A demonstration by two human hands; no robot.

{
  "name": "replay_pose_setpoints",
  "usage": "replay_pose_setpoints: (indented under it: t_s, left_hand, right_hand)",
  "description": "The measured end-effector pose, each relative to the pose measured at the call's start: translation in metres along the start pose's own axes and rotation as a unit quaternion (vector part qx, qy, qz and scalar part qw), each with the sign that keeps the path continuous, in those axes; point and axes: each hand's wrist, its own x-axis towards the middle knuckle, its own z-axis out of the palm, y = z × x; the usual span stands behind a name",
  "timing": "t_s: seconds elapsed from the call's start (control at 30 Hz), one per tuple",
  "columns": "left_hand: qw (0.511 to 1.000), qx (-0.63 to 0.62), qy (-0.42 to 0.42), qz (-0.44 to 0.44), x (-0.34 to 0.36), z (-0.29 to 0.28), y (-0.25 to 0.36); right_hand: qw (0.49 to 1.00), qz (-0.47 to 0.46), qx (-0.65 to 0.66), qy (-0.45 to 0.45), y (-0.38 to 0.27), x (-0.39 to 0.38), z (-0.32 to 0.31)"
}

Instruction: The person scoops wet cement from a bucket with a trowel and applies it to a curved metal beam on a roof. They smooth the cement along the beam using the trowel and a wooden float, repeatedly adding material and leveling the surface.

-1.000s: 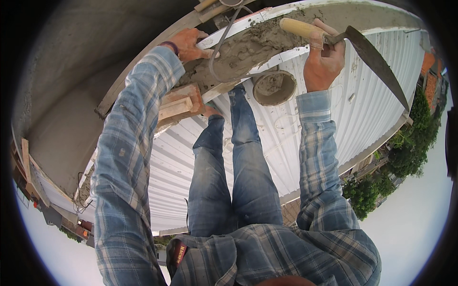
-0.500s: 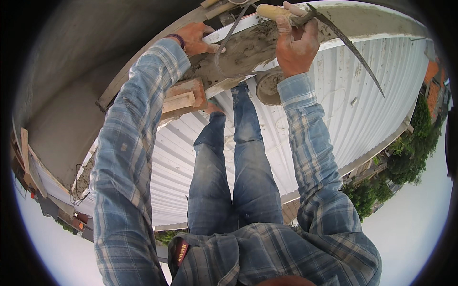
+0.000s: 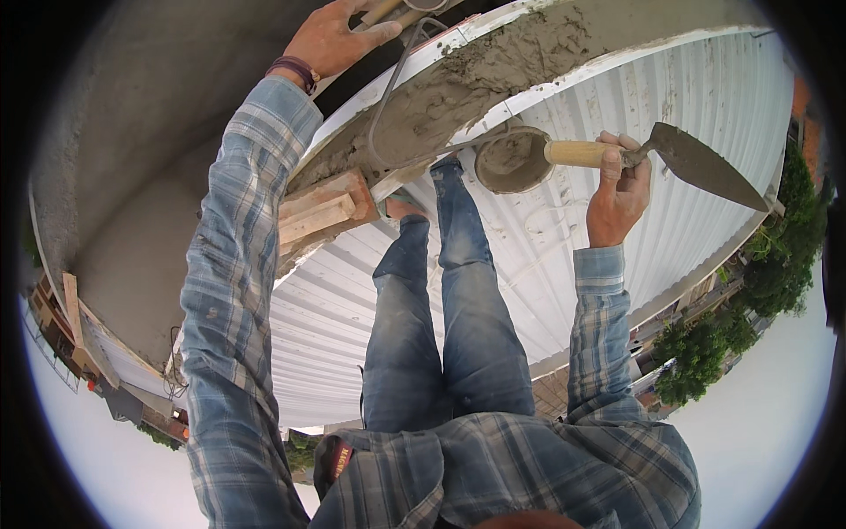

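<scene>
My right hand (image 3: 619, 189) grips a pointed trowel (image 3: 705, 163) where its pale wooden handle meets the neck. The handle points left over the rim of a round bucket (image 3: 486, 181) holding grey mortar; the grey blade points right above the white corrugated roofing. My left hand (image 3: 328, 42) reaches to the top edge of the view, thumb spread from the fingers, close to some wooden bars (image 3: 381, 11). Its fingertips are partly cut off. Wet mortar (image 3: 520, 57) lies rough along a curved channel between white edges. A bent grey rod or hose (image 3: 379, 106) crosses this channel.
A brick-coloured block with a wooden piece (image 3: 322, 216) sits at the channel's left end, near my foot (image 3: 404, 208). White corrugated sheets (image 3: 335, 326) lie under my legs. Smooth grey concrete (image 3: 141, 247) spreads at left. Trees (image 3: 696, 357) show beyond the roof edge.
My right hand has drawn back toward me and right with the trowel, whose blade now shows its broad face. My left hand has moved up and left, off the channel's edge.
</scene>
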Motion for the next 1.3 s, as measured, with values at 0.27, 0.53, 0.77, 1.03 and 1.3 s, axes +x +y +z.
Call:
replay_pose_setpoints:
  t_s: [0.27, 0.53, 0.77, 1.03, 1.3]
  left_hand:
    - [0.996, 0.046, 0.027, 0.070, 0.084, 0.072, 0.029]
    - [0.990, 0.086, -0.065, 0.093, 0.054, 0.026, 0.042]
    - [0.941, -0.247, 0.168, -0.161, -0.038, -0.022, 0.055]
    - [0.877, -0.191, 0.370, -0.239, -0.261, 0.004, 0.053]
    - [0.849, -0.224, 0.288, -0.382, -0.437, 0.087, 0.081]
  right_hand:
    - [0.994, 0.109, 0.011, -0.012, 0.037, -0.036, -0.025]
    - [0.993, 0.112, 0.027, -0.024, 0.041, -0.031, -0.025]
    - [0.958, 0.003, -0.214, -0.193, 0.014, -0.006, 0.015]
    - [0.870, -0.112, -0.338, -0.341, 0.001, 0.045, 0.038]
    - [0.941, 0.241, -0.094, -0.217, -0.003, 0.100, -0.008]
